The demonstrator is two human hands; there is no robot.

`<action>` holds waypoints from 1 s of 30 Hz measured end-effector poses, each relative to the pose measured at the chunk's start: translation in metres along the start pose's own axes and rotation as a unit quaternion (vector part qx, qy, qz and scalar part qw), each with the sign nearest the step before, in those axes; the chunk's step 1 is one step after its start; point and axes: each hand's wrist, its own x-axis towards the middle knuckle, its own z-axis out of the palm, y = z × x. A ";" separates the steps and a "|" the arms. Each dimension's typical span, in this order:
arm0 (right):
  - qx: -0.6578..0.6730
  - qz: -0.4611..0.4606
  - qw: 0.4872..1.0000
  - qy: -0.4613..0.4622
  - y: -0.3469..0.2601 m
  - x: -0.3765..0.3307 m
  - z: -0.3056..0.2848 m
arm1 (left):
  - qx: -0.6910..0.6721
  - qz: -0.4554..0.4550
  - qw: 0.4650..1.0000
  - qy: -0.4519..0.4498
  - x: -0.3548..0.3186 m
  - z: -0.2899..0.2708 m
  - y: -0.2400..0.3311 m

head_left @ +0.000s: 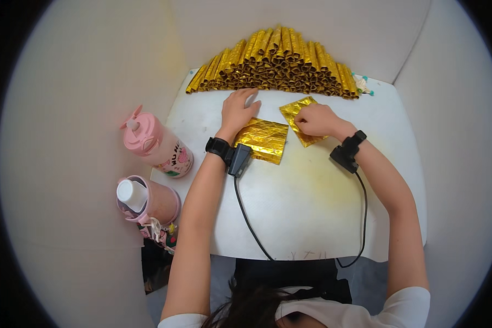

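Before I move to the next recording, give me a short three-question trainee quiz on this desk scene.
1. True or false: the right hand rests on a single gold foil sheet.
2. Which lies by the left hand? A) a stack of gold foil sheets B) scissors C) a book
3. Fill in: the pile of rolled gold foil tubes lies at the table's ___ edge.

Key: 1 true; 2 A; 3 far. The pink bottles stand left of the white table.
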 end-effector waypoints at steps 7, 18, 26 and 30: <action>0.179 0.049 0.983 0.007 0.017 0.006 0.005 | -0.169 -0.112 0.971 0.128 0.005 -0.010 0.002; 0.626 0.074 0.648 0.428 0.071 0.007 0.001 | -0.090 -0.139 0.914 0.371 0.067 -0.036 -0.011; 0.480 0.190 0.662 0.544 0.150 -0.010 0.011 | 0.040 -0.226 0.960 0.159 0.121 -0.051 -0.026; 0.521 0.161 0.656 0.522 0.146 0.002 0.009 | 0.040 -0.299 0.947 0.113 0.118 -0.061 -0.079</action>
